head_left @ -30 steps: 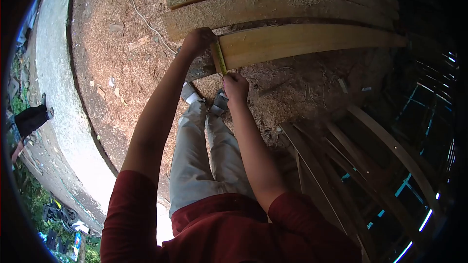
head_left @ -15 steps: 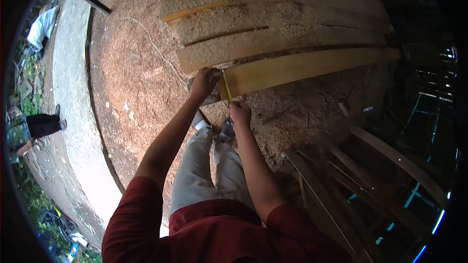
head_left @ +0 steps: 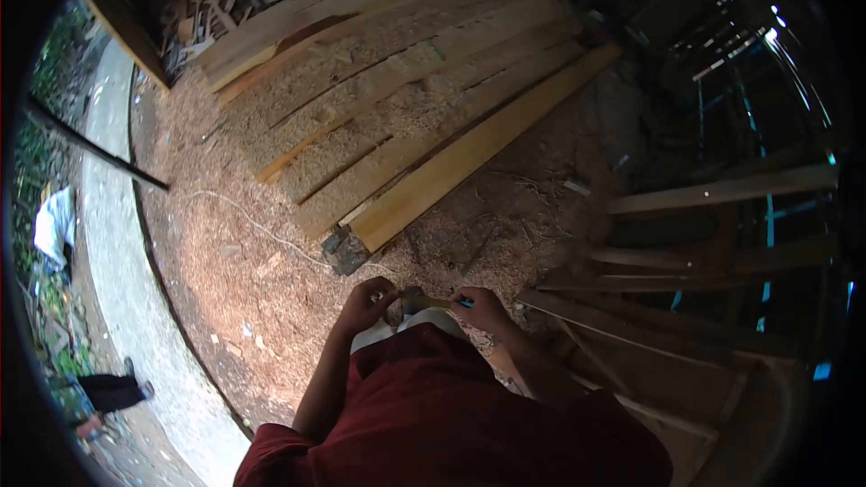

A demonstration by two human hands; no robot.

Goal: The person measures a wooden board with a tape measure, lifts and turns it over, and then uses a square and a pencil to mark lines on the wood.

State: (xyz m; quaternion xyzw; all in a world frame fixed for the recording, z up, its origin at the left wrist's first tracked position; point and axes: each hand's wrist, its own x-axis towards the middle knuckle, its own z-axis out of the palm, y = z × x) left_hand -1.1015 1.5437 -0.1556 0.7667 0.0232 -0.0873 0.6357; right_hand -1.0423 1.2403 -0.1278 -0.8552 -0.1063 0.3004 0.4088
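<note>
In front of my body, a short stretch of yellow tape measure (head_left: pixel 428 303) spans from hand to hand. My left hand (head_left: pixel 365 303) is closed, pinching the tape's end. Closed around its other end is my right hand (head_left: pixel 484 309), where a small blue part shows; the fingers cover most of the case. Both hands are apart from the long yellowish board (head_left: pixel 487 151), which lies ahead along the near side of a row of planks. Just beyond my left hand, a dark, rough block (head_left: pixel 344 252) sits at the board's near end.
Wood shavings cover the planks (head_left: pixel 379 108) and the ground (head_left: pixel 225 261). A pale cord (head_left: pixel 248 219) crosses the shavings. To the right lean several timber pieces (head_left: pixel 722 189). A concrete strip (head_left: pixel 122 243) runs along the left, with a person's legs (head_left: pixel 113 390) beyond it.
Both hands have left the board's end and drawn back toward my body with the tape measure. My view has turned and lifted, showing more of the planks and a scrap pile behind.
</note>
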